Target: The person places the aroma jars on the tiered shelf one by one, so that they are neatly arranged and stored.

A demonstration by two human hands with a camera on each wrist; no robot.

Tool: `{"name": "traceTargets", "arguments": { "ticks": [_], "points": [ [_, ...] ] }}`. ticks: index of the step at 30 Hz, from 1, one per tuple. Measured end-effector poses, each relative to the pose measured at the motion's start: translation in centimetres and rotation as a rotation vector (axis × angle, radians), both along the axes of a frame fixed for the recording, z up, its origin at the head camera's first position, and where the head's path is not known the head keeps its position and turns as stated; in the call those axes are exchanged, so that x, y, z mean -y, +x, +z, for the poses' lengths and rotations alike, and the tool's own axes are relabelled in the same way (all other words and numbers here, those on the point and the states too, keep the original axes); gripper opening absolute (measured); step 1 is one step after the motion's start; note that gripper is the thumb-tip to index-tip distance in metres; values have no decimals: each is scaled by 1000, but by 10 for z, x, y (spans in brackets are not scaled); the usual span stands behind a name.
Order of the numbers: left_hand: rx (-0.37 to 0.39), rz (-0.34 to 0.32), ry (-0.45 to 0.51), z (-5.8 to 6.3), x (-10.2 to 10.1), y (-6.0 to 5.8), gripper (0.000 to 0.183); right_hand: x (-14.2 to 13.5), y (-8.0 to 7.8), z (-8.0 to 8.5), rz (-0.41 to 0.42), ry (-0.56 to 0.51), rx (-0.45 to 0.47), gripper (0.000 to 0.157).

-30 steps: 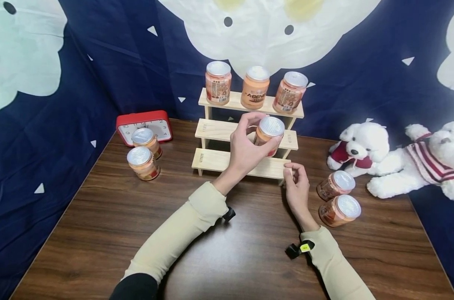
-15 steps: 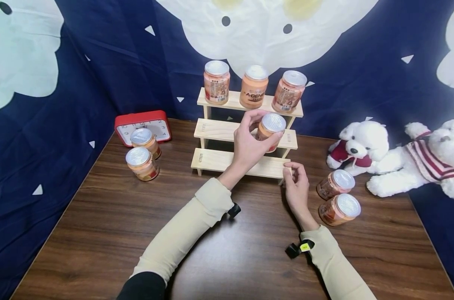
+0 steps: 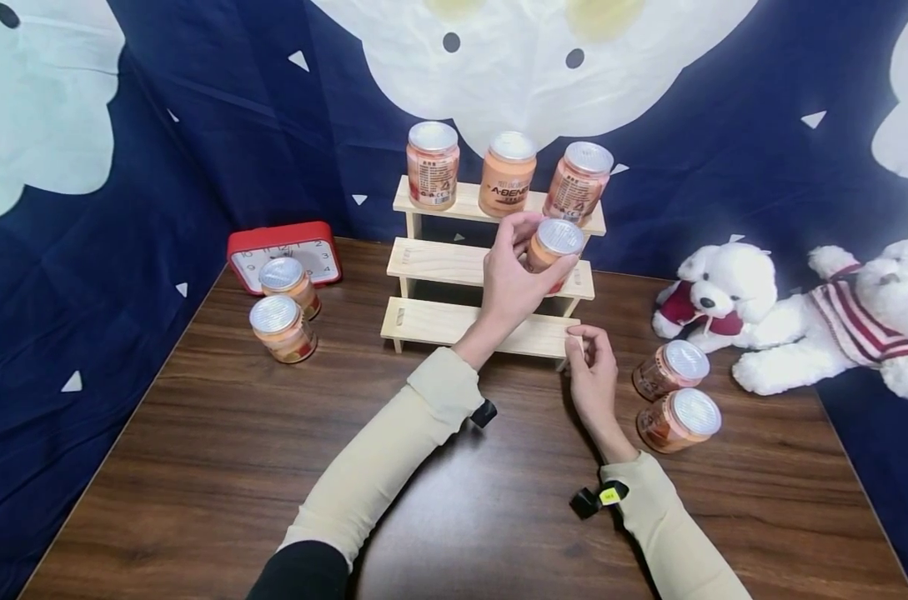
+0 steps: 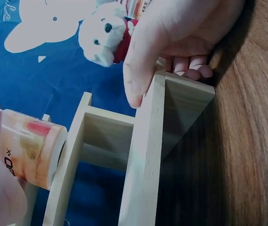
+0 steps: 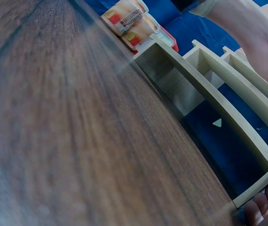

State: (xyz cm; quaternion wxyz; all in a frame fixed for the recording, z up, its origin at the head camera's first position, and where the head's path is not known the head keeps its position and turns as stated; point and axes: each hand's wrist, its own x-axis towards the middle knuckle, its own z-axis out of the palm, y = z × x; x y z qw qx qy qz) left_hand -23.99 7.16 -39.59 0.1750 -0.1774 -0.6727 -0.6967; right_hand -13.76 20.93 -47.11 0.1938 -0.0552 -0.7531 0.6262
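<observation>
My left hand point(image 3: 508, 283) grips an orange jar point(image 3: 559, 238) with a silver lid, thumb in front and fingers behind. It holds the jar at the right part of the middle step of a three-tier wooden display rack point(image 3: 431, 321). In the left wrist view the base of the jar point(image 4: 30, 148) is right at that step's edge. My right hand point(image 3: 594, 379) pinches the right end of the lowest step. Its thumb lies on the board and its fingers curl by the leg, as the left wrist view shows. Three similar jars point(image 3: 507, 177) line the top step.
Two jars point(image 3: 283, 329) stand at the left before a red clock point(image 3: 326, 237). Two more jars point(image 3: 679, 421) stand right of my right hand. White plush toys point(image 3: 731, 283) sit at the back right. A dark blue curtain point(image 3: 333, 133) hangs behind the wooden table point(image 3: 221, 467).
My left hand has carried the jar to the right and slightly back along the middle step. My right hand has stayed at the end of the lowest step.
</observation>
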Motion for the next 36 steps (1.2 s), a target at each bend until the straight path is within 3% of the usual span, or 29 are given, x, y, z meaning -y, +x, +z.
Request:
{"name": "traceTargets", "arguments": {
  "ticks": [9, 17, 24, 36],
  "points": [
    [19, 47, 53, -4, -8, -5, 73, 1, 0, 1, -2, -4, -1, 18],
    [34, 84, 19, -3, -13, -6, 75, 1, 1, 2, -2, 1, -9, 18],
    [43, 60, 55, -5, -16, -6, 74, 0, 0, 2, -3, 1, -17, 19],
    [26, 75, -15, -1, -5, 0, 71, 0, 0, 0, 3, -15, -5, 19]
  ]
}}
